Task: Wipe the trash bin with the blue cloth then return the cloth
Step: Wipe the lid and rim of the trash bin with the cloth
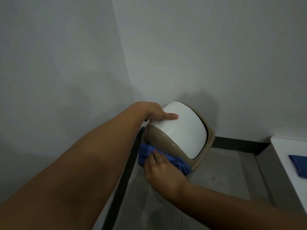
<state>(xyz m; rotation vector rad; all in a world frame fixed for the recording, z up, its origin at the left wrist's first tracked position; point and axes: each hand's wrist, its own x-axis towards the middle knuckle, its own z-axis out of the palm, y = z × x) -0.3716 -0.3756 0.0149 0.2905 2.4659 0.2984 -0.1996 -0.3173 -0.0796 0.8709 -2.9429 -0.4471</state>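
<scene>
**Cloth on the bin's dome, other hand steadying the lid**

The right hand is pressing a bunched blue cloth against the beige front of the trash bin, fingers curled over the fabric and closed on it. The left hand is lying flat on the bin's white swing lid, palm down and fingers spread along the top edge, gripping nothing (the thumb is hidden behind the lid). Both forearms are reaching in from the lower edge of the view, the two hands well apart on opposite sides of the dome.

The bin is sitting in the corner where two pale walls are meeting, against a dark baseboard, on a grey floor. At the far right, a white surface is carrying a second, folded blue cloth, well apart from the bin.
</scene>
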